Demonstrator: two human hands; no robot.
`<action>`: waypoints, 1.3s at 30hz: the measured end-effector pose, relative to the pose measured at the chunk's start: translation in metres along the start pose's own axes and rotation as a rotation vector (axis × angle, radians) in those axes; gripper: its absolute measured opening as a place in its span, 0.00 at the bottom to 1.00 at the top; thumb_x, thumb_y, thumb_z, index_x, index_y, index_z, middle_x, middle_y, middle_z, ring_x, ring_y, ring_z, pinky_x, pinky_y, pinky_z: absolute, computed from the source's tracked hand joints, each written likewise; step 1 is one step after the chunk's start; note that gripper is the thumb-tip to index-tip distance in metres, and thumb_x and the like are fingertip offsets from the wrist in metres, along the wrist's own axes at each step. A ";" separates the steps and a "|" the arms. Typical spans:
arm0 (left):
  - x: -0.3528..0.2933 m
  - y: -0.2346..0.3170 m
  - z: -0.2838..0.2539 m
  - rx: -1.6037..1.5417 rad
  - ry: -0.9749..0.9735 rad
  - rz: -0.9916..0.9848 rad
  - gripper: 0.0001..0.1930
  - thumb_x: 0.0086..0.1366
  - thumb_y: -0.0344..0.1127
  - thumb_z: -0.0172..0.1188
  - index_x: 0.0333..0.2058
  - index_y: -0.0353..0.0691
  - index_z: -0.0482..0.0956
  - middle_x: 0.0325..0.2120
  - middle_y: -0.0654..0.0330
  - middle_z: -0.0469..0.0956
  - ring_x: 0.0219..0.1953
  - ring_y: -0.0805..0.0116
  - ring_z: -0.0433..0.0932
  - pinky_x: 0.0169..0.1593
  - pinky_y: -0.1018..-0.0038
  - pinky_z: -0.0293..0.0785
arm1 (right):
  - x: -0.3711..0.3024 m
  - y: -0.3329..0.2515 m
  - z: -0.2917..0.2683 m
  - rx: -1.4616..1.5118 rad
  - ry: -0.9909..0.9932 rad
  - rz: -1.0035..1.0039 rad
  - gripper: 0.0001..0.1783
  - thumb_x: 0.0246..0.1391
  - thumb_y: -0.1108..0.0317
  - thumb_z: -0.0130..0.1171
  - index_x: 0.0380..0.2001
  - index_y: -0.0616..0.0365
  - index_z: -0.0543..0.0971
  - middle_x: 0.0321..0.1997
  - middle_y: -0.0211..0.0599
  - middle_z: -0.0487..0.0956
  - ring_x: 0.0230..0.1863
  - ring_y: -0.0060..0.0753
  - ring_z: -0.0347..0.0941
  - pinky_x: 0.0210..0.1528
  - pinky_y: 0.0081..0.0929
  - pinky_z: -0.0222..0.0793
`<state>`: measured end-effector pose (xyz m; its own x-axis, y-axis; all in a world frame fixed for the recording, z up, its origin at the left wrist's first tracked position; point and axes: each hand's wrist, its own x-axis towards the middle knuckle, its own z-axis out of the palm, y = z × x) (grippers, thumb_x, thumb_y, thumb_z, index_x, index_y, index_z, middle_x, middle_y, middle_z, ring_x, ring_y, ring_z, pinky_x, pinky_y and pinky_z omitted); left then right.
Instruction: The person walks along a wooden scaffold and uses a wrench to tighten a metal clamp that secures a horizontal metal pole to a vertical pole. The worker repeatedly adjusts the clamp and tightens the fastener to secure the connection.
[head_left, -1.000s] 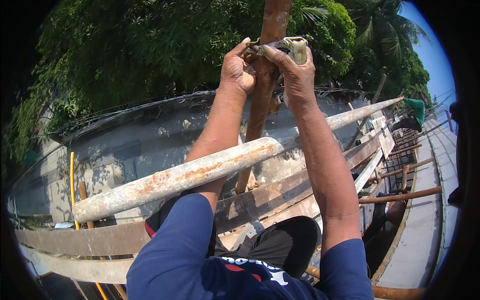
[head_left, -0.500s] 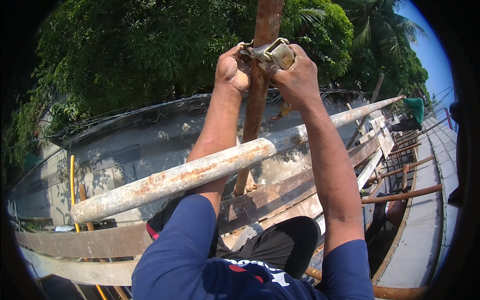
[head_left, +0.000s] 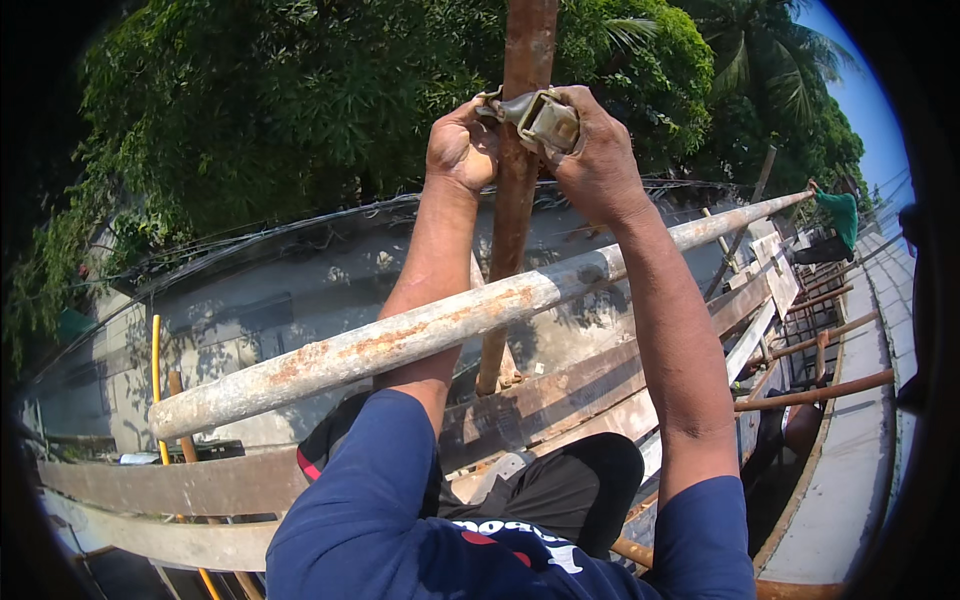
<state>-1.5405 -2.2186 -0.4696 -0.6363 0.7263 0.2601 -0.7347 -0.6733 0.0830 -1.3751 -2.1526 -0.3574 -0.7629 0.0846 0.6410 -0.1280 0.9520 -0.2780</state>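
A metal scaffold clamp (head_left: 545, 120) wraps partly around an upright rusty pipe (head_left: 515, 210). My left hand (head_left: 462, 148) grips the clamp's left end, its fingers curled close beside the pipe. On the clamp's right side, my right hand (head_left: 598, 150) is closed around the boxy metal part. A long, pale, rust-streaked pipe (head_left: 370, 345) slants across in front of the upright, resting over my left arm and passing behind my right forearm. Some of my fingertips are hidden behind the clamp and the upright.
Wooden planks (head_left: 560, 400) run below me. At the far right, a person in a green top (head_left: 838, 215) has a hand at the long pipe's far end. Rusty crossbars (head_left: 815, 393) join a concrete ledge (head_left: 835, 490). A yellow pole (head_left: 157, 385) stands at left; trees rise behind a wall.
Both hands stay on the clamp, which has turned slightly at the upright. The view has shifted a little, and the person in green appears more upright.
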 end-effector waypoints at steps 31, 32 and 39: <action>0.010 0.000 -0.002 -0.093 0.050 -0.029 0.17 0.79 0.39 0.47 0.50 0.28 0.75 0.44 0.42 0.82 0.47 0.48 0.83 0.58 0.47 0.78 | 0.002 -0.049 -0.066 -0.043 -0.445 -0.001 0.12 0.55 0.67 0.67 0.42 0.59 0.82 0.33 0.47 0.84 0.34 0.43 0.84 0.39 0.38 0.81; 0.010 0.000 -0.004 -0.078 0.015 -0.033 0.16 0.78 0.39 0.49 0.47 0.29 0.76 0.41 0.44 0.82 0.45 0.50 0.83 0.56 0.50 0.79 | 0.003 -0.052 -0.068 -0.235 -0.491 -0.028 0.10 0.55 0.70 0.64 0.41 0.59 0.83 0.34 0.47 0.84 0.35 0.43 0.84 0.38 0.39 0.82; 0.009 0.003 -0.008 -0.158 -0.150 -0.072 0.14 0.78 0.36 0.47 0.50 0.30 0.74 0.45 0.45 0.81 0.45 0.53 0.82 0.56 0.53 0.81 | -0.010 -0.076 -0.056 -0.930 -0.762 -0.169 0.08 0.59 0.73 0.57 0.40 0.61 0.81 0.33 0.43 0.76 0.34 0.42 0.81 0.37 0.41 0.79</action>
<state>-1.5496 -2.2130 -0.4750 -0.5475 0.7347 0.4005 -0.8120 -0.5822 -0.0419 -1.3220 -2.2089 -0.3026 -0.9977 0.0426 -0.0527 0.0034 0.8083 0.5888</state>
